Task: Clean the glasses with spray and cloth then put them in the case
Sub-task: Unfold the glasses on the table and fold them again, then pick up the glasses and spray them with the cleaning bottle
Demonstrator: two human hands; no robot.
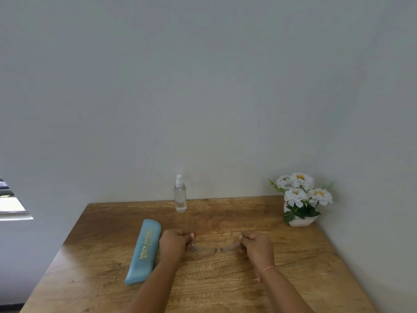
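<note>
Thin rimless glasses [217,249] are held just above the wooden table [304,267], temples unfolded and pointing toward the wall. My left hand [174,243] pinches the left hinge end, and my right hand [257,246] pinches the right hinge end. A clear spray bottle [180,194] with a white nozzle stands upright at the table's back edge, beyond the glasses. A light blue glasses case [144,249] with yellow lettering lies shut to the left of my left hand. No cloth is visible.
A white pot of white flowers [301,199] stands at the back right corner against the wall. A grey wall runs behind and to the right. A window edge [13,204] shows at far left.
</note>
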